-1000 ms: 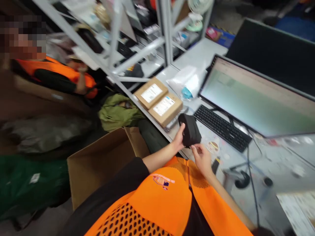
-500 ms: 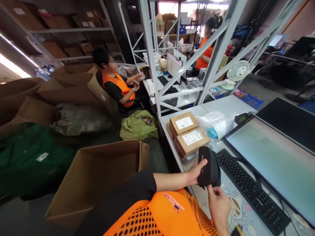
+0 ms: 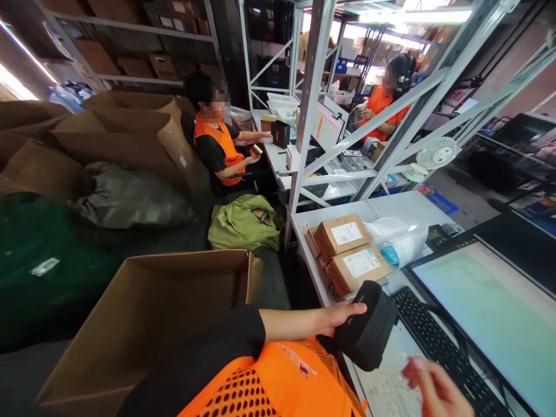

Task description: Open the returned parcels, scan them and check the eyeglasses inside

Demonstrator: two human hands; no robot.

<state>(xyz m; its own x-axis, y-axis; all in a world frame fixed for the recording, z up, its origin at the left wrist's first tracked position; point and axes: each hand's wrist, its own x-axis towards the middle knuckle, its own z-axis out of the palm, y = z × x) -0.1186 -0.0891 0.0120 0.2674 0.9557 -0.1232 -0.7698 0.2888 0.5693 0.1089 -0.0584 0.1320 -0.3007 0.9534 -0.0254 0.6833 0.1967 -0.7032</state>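
Note:
My left hand point(image 3: 343, 315) grips a black zip case point(image 3: 369, 330) by its near side, thumb lying across the face with small pale lettering. The case is tilted over the desk's front edge and looks closed; its underside is hidden. Apart from the case, at the lower right, my right hand point(image 3: 434, 385) is over the desk mat point(image 3: 386, 391). Its fingers are loosely bent and somewhat apart, blurred by motion, with nothing clear in them.
Labelled cardboard boxes point(image 3: 358, 263) sit beside a clear plastic bag point(image 3: 406, 237). A keyboard point(image 3: 438, 330) and monitor point(image 3: 490, 313) stand at the right. A large open carton point(image 3: 143, 272) is at my left. Two people in orange vests work beyond the metal frame point(image 3: 310, 104).
My right hand has come off the case's lower end and moved right. The case has tipped and sits lower in my left hand. The seated person now reaches to a black box.

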